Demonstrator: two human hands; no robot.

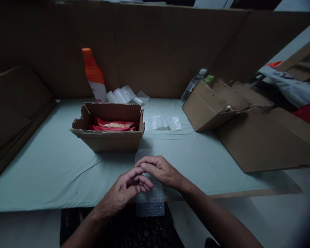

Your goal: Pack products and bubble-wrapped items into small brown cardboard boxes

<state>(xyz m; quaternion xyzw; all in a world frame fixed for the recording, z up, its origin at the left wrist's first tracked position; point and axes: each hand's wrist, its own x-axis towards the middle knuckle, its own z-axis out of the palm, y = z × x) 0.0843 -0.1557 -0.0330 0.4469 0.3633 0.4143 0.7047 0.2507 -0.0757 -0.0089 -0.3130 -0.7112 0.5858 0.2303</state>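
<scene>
**Bubble wrap sheet (151, 206) gripped in both hands at the near edge of the surface**

Behind everything, a tall cardboard wall (157, 51) across the whole back. Below it, a pale green surface (53, 165). At the right, a large flattened cardboard panel (268, 144), with a tipped cardboard box (206, 106) touching its far end, flaps loose. Left of centre, an open cardboard box (110, 141) with red packets (113, 124) inside; print on the packets too blurred to read. Beyond that box, against the wall, an orange bottle (94, 74) with a white label, lettering illegible. Beside it, clear bubble wrap rolls (121, 94). By the tipped box, a clear bottle (192, 86), label unreadable. Between the two boxes, a second flat bubble sheet (162, 122).

Nearest the camera, just in front of the open box: left hand (126, 193) with fingers curled onto the sheet, right hand (160, 170) bent over it from the other side, fingertips of both meeting, sheet hanging past the surface edge.
</scene>
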